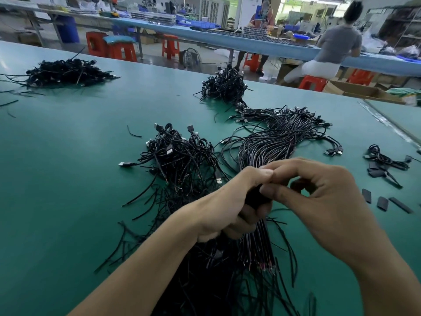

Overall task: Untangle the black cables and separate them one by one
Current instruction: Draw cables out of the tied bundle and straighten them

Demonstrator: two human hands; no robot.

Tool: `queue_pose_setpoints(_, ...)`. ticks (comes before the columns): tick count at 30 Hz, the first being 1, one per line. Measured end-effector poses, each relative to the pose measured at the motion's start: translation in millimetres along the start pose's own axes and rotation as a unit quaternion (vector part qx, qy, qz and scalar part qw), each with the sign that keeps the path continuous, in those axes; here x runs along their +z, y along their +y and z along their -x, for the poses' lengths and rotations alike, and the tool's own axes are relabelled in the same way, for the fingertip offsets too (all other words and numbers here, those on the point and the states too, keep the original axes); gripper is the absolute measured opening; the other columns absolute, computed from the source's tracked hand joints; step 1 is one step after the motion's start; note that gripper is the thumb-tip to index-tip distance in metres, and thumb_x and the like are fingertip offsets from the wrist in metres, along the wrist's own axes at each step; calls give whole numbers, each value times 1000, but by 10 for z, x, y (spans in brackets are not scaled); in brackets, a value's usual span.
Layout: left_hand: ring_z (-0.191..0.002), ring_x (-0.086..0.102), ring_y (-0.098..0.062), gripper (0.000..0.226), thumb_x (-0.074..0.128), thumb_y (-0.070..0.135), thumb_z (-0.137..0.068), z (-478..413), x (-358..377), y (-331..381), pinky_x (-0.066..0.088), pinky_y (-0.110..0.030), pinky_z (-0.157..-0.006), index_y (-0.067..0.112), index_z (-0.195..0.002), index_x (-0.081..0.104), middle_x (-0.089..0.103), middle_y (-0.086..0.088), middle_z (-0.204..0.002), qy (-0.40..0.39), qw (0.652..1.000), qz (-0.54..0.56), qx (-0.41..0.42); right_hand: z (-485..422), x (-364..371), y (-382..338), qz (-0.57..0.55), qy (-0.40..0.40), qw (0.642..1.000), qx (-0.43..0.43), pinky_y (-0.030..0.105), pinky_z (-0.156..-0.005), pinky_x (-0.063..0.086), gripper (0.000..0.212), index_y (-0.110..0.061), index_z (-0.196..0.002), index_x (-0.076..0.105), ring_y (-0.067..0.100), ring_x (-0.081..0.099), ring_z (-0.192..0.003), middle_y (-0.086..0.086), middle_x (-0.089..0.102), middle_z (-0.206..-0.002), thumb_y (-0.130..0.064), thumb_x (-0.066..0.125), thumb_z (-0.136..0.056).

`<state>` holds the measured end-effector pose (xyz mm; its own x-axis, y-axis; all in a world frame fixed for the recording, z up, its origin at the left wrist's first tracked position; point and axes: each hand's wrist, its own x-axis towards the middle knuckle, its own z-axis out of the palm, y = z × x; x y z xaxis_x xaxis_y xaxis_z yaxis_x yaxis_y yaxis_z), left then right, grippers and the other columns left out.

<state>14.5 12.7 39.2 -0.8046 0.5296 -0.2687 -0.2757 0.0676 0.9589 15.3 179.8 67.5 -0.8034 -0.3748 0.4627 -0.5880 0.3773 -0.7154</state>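
Black cables (pixel 268 144) run as one thick bundle across the green bench (pixel 68 156) towards the person. The left hand (pixel 230 208) is clamped round them in a fist, and bare wire ends fan out below it. The right hand (pixel 319 197) has thumb and forefinger closed together at the top of that fist, pinching at the bundle (whether one strand or several sit between them is hidden). The likely trouble is in the pull. If the pinch takes more than one strand, or the strand is looped round its neighbours further up, drawing it out would probably drag others along and tighten the knot rather than free it. A slackened left fist could let the whole bundle slide. Just to the left lies a tangled heap (pixel 180 156) with plugs sticking out; a freed cable dropped across it could snag there and be lost among the rest.
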Motion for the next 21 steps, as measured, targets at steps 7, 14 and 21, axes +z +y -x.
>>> queue_pose_setpoints(7,-46,27,-8,49,77,-1,-76,70,5,27,22,-23,-43,24,-65,36,31,11,-55,-19,979,-200,25,24,8,-35,78,-35,996,-2,7,-63,41,17,-31,-74,73,6,68,-80,-16,72,-85,-17,82,-75)
queue_pose_setpoints(14,-55,27,-18,42,73,12,-87,4,16,7,22,-27,-52,11,-64,39,29,-2,-61,91,961,-255,52,25,109,-107,185,6,982,-19,38,-65,51,10,-31,-78,73,8,64,-77,-17,66,-82,-21,76,-79)
queue_pose_setpoints(21,-47,27,-12,37,70,16,-89,-6,-10,16,23,-24,-45,13,-62,44,33,7,-52,137,954,-260,56,29,211,-140,228,49,972,-39,42,-70,53,10,-27,-82,78,17,65,-81,-13,69,-83,-17,76,-81)
